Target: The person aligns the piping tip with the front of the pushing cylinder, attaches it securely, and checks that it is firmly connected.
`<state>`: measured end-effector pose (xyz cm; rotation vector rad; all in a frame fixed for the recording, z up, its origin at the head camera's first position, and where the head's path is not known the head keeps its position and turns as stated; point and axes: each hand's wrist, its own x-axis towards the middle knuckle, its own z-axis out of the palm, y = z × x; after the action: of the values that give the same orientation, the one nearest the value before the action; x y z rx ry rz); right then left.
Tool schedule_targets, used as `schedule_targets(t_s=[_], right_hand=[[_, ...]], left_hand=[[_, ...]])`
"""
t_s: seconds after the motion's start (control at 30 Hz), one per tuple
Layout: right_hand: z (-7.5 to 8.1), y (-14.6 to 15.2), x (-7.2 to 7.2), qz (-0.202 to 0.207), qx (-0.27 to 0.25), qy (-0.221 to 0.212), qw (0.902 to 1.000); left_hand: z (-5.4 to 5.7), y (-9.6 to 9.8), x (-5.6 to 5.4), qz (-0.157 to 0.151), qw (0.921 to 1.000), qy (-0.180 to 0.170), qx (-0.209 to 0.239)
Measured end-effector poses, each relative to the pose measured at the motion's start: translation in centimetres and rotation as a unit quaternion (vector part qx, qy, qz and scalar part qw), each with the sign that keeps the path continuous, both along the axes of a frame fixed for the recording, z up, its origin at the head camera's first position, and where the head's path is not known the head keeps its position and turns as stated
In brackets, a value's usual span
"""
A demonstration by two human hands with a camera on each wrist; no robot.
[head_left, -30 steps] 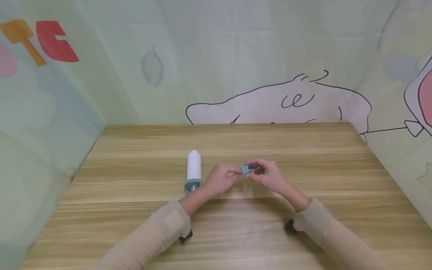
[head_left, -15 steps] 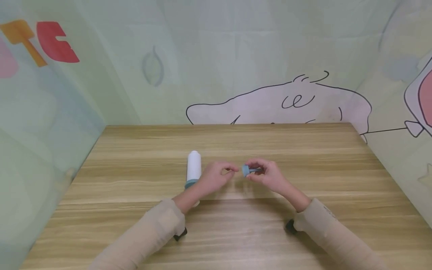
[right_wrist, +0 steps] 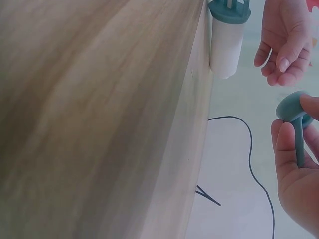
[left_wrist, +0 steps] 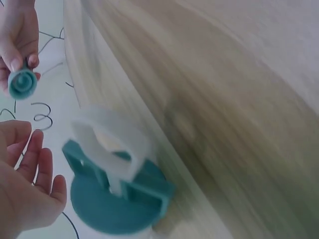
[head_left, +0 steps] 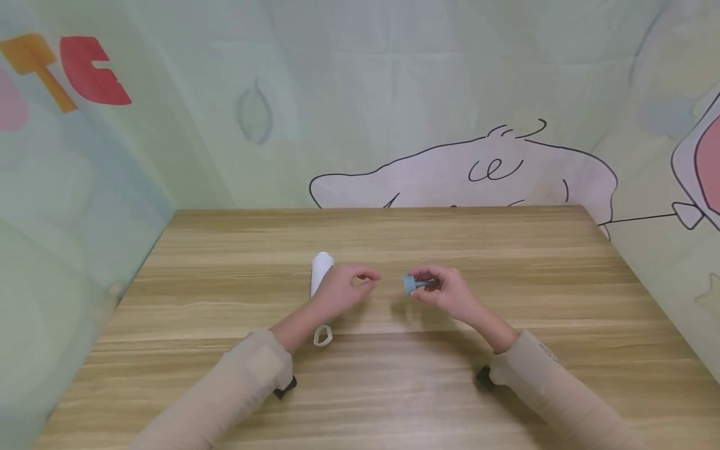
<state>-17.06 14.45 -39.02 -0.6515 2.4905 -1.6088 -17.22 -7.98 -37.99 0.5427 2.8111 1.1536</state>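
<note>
My right hand (head_left: 450, 294) pinches a small teal piece with a round cup-like head (head_left: 409, 285) and a thin stem; the right wrist view shows the stem (right_wrist: 299, 144) running down toward the palm. In the left wrist view its hollow end (left_wrist: 22, 83) has rings inside. My left hand (head_left: 340, 290) holds nothing, its fingers loosely bent, and in the head view it overlaps a white cylinder (head_left: 320, 270) lying on the table. That cylinder has a teal flanged collar (left_wrist: 117, 204) and a white ring handle (head_left: 323, 335) at its near end; the forearm hides the collar in the head view.
The wood-grain table (head_left: 422, 387) runs back to a pale printed cloth (head_left: 349, 112) hanging behind and at the sides. Dark straps (head_left: 485, 378) sit under both sleeve cuffs.
My left hand has let go of the teal piece's head and moved left, over the white cylinder. My right hand stays in place with the teal piece.
</note>
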Motion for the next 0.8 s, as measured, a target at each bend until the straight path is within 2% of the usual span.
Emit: schedule_targets(t_s=[0.23,0.33,0.67,0.8], right_hand=[[0.0,0.1,0.0,0.000,0.000,-0.005,1.0000],[0.1,0.1,0.0,0.001,0.001,-0.003,1.0000],[0.0,0.1,0.0,0.002,0.001,0.001,1.0000],[0.0,0.2,0.0,0.004,-0.001,0.004,1.0000]], left_hand=[[-0.3,-1.9,-0.5,0.012,0.9992,0.039,0.001],[-0.4,-2.6,-0.6,0.017,0.9989,0.045,-0.004],[-0.6,-4.4,-1.4,0.067,0.9965,0.000,-0.050],[-0.7,-5.1,-1.6,0.072,0.9953,0.002,-0.064]])
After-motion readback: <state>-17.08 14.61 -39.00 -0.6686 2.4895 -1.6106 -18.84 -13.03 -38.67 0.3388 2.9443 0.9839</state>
